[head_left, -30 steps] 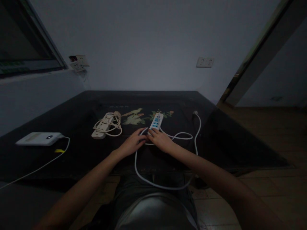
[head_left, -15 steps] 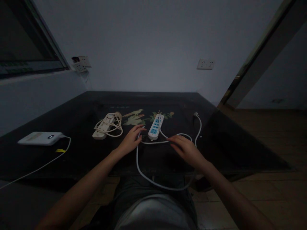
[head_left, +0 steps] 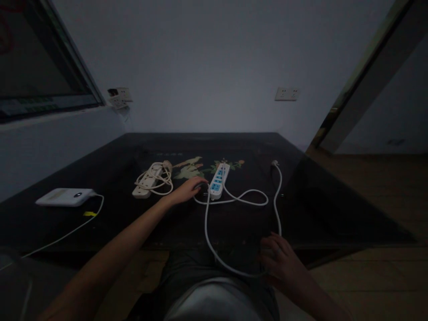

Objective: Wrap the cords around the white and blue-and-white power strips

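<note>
Left hand (head_left: pixel 190 189): grip narrow, white cord (head_left: pixel 206 218) held at the fingertips, just left of the blue-socket power strip (head_left: pixel 220 181). Back of hand up, fingers pointing right and slightly far; forearm runs in from near left, low over the bench (head_left: pixel 321 214).

Right hand (head_left: pixel 282 258): grip curled, partly closed, at the near edge of the bench, right of the middle. Cord meets it from the far side and from the left; dark and blurred, so cannot tell if the fingers clamp it. Forearm comes from near right, hand pointing far and left.

Blue-socket power strip lies flat near bench middle, slightly tilted to the right at its far end. Its cord crosses over it, makes a small loop to the right, passes back left by the strip's near end toward the left hand, then hangs in a big loop over the near edge. Plug (head_left: pixel 274 163) lies far right on the bench.

Other stuff: cream power strip (head_left: pixel 142 191) with its cord bundled on top, left of the left hand; white power bank (head_left: pixel 65 197) far more left, white cable (head_left: pixel 72 230) attached, yellow tag (head_left: pixel 89 214) beside it.
</note>
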Available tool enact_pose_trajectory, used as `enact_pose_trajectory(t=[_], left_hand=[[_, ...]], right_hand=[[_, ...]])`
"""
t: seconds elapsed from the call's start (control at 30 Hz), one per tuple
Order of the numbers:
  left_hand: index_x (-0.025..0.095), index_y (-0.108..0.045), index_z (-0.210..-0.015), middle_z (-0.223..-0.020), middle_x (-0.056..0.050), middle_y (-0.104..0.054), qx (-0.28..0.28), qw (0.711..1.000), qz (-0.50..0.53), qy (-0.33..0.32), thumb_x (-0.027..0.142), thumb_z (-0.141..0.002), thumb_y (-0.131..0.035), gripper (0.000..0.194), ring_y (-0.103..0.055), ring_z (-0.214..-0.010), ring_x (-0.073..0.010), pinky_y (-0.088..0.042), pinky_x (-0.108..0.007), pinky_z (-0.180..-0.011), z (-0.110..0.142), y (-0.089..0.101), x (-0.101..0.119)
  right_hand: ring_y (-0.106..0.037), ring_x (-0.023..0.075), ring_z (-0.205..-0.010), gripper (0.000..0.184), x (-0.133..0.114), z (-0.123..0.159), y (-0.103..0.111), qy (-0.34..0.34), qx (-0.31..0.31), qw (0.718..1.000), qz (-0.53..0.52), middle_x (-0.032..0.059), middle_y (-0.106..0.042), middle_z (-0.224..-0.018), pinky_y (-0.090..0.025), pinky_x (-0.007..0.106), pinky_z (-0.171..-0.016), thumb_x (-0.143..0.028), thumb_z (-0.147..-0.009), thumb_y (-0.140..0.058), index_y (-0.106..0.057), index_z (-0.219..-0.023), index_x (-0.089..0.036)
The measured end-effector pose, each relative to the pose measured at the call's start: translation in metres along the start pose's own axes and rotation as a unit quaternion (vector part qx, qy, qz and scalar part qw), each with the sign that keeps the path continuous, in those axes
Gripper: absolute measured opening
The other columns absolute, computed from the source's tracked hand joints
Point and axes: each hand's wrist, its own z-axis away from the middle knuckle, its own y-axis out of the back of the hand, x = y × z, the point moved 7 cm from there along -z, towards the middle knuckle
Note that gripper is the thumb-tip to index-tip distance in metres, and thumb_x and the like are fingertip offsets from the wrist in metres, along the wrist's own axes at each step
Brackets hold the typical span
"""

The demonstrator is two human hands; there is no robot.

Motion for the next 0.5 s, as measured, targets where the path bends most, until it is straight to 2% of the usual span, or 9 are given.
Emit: enact_pose_trajectory(t=[0.1, 0.2, 0.3, 0.37, 0.43, 0.5], left_hand=[[0.018, -0.056, -0.115, -0.118, -0.011, -0.06, 0.009, 0.999, -0.027, 0.02, 0.019, -0.082, -0.049, 0.033, -0.054, -0.112, -0.0221, -0.04, -0.041, -0.101, -0.005, -0.004, -0.01], [0.017, -0.059, -0.1, -0.106, -0.01, -0.062, 0.021, 0.998, -0.042, 0.045, 0.02, -0.079, -0.053, 0.022, -0.056, -0.103, -0.022, -0.042, -0.04, -0.097, -0.007, -0.006, -0.017], [0.017, -0.055, -0.088, -0.094, -0.009, -0.062, 0.038, 0.997, -0.035, 0.064, 0.024, -0.082, -0.05, 0.011, -0.058, -0.093, -0.0214, -0.046, -0.04, -0.088, -0.006, -0.002, -0.021], [0.017, -0.052, -0.088, -0.085, -0.007, -0.062, 0.046, 0.996, -0.021, 0.076, 0.027, -0.086, -0.044, 0.012, -0.06, -0.083, -0.0192, -0.048, -0.037, -0.08, -0.004, 0.006, -0.021], [0.018, -0.049, -0.091, -0.076, -0.003, -0.063, 0.049, 0.994, 0.033, 0.095, 0.031, -0.09, -0.039, 0.016, -0.061, -0.071, -0.0165, -0.049, -0.033, -0.071, 0.001, 0.017, -0.017], [0.018, -0.049, -0.095, -0.068, -0.001, -0.062, 0.051, 0.981, 0.14, 0.121, 0.036, -0.091, -0.04, 0.02, -0.061, -0.064, -0.0151, -0.049, -0.029, -0.065, 0.008, 0.03, -0.006]], right_hand=[[-0.048, 0.0306, -0.115, 0.022, -0.008, -0.007, -0.001, 0.036, 0.006, 0.999, -0.021, 0.0052, -0.059, -0.12, -0.038, 0.058, -0.1, -0.035, -0.064, -0.081, -0.069, -0.081, -0.028], [-0.053, 0.0253, -0.111, 0.003, -0.015, -0.016, 0.008, 0.062, 0.011, 0.996, -0.058, 0.0031, -0.063, -0.114, -0.037, 0.056, -0.103, -0.028, -0.078, -0.07, -0.068, -0.077, -0.027], [-0.062, 0.0198, -0.091, 0.007, -0.015, -0.019, 0.021, 0.058, 0.019, 0.99, -0.128, 0.0021, -0.068, -0.091, -0.039, 0.053, -0.103, -0.022, -0.083, -0.064, -0.067, -0.086, -0.027], [-0.064, 0.0177, -0.077, 0.007, -0.005, -0.018, 0.034, 0.023, 0.058, 0.978, -0.198, 0.0002, -0.067, -0.078, -0.043, 0.051, -0.101, -0.023, -0.084, -0.062, -0.066, -0.088, -0.027], [-0.066, 0.02, -0.076, 0.006, 0.013, -0.015, 0.046, -0.05, 0.116, 0.952, -0.278, 0.0018, -0.068, -0.075, -0.05, 0.047, -0.092, -0.026, -0.085, -0.061, -0.067, -0.085, -0.026], [-0.066, 0.0221, -0.079, 0.009, 0.038, -0.01, 0.057, -0.148, 0.206, 0.895, -0.368, 0.0036, -0.067, -0.074, -0.055, 0.04, -0.077, -0.031, -0.083, -0.062, -0.066, -0.079, -0.024]])
